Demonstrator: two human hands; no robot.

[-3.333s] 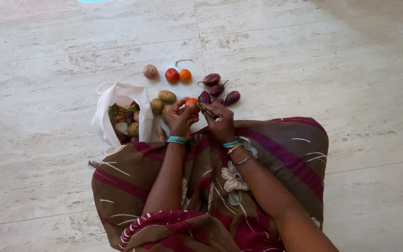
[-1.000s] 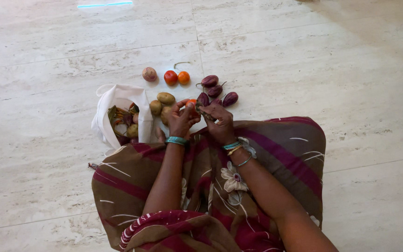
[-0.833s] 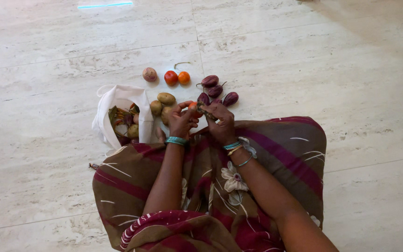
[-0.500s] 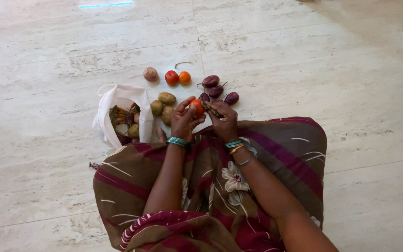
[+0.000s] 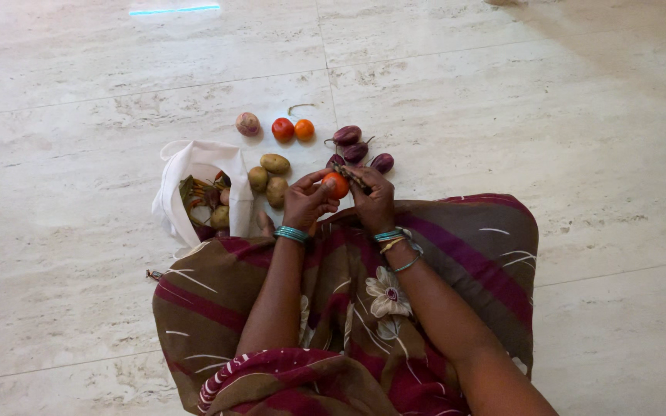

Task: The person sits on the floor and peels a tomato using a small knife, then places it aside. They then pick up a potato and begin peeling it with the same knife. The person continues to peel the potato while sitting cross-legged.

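Seated on a pale marble floor, I hold an orange-red tomato (image 5: pixel 337 185) in the fingers of my left hand (image 5: pixel 306 202). My right hand (image 5: pixel 373 200) is closed beside it, gripping a thin dark stem-like piece (image 5: pixel 348 176) that touches the tomato. Just beyond my hands lie several small purple eggplants (image 5: pixel 354 149). Three brown potatoes (image 5: pixel 270 176) rest to the left of my left hand. Farther out sit two tomatoes (image 5: pixel 293 129) and a round onion (image 5: pixel 247 123).
A white cloth bag (image 5: pixel 194 185) lies open on the floor at the left, with more vegetables inside. My brown and maroon patterned cloth (image 5: pixel 456 254) spreads over my lap and the floor. A curled stem (image 5: pixel 299 106) lies beyond the tomatoes.
My left hand has turned the tomato and brought it slightly nearer and to the right. My right hand has shifted a little with it. The vegetables on the floor have stayed put.
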